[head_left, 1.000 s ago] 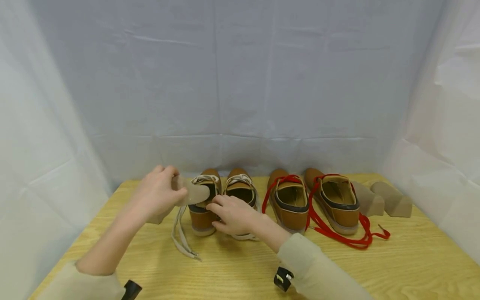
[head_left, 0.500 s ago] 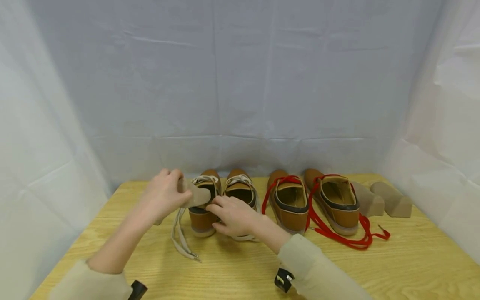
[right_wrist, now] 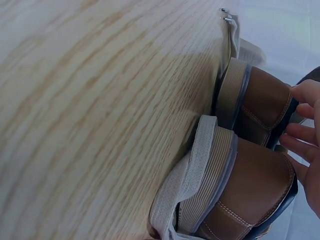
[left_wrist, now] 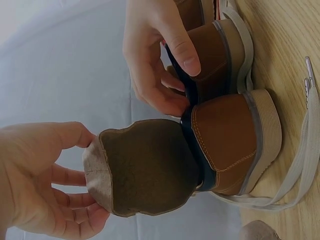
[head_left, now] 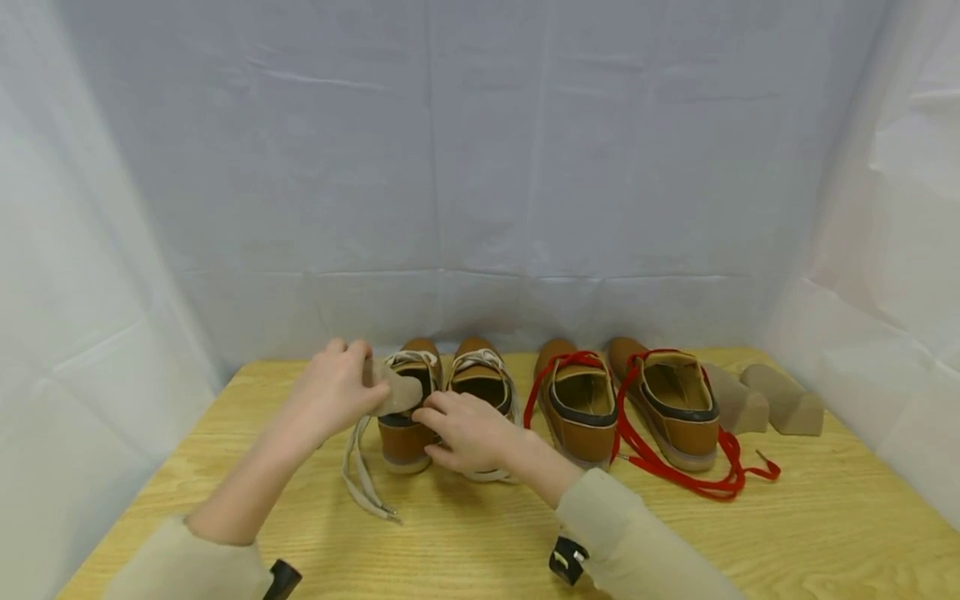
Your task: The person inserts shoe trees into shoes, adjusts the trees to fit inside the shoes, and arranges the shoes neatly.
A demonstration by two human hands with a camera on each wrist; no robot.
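Left hand: the left hand point(head_left: 330, 392) pinches a tan shoe insert point(left_wrist: 145, 167) between thumb and curled fingers, holding it at the heel opening of the leftmost shoe point(head_left: 405, 400).
Right hand: the right hand point(head_left: 465, 429) rests on the backs of the two beige-laced shoes; its thumb lies on the heel of the second shoe point(head_left: 483, 387) and its fingers curl at the collar of the leftmost one, gripping there.
Insert position: in the left wrist view its far end sits against the shoe's dark collar, the near end in the hand; how deep it has gone in cannot be told.
Insert axis: its long axis runs roughly along the shoe's length, from the hand toward the toe, tilted above the opening.
Shoes: four brown shoes stand in a row near the back of the table point(head_left: 525, 533), toes to the backdrop, heels toward the person; the right pair point(head_left: 622, 400) has red laces point(head_left: 675, 467) trailing loose on the wood.
Beige lace: a beige lace point(head_left: 363, 475) hangs from the leftmost shoe onto the table.
Other inserts: two more tan inserts point(head_left: 765, 400) lie just right of the red-laced pair.
Surface: pale yellow wood with visible grain.
Room: white cloth point(head_left: 480, 167) hangs behind and on both sides.
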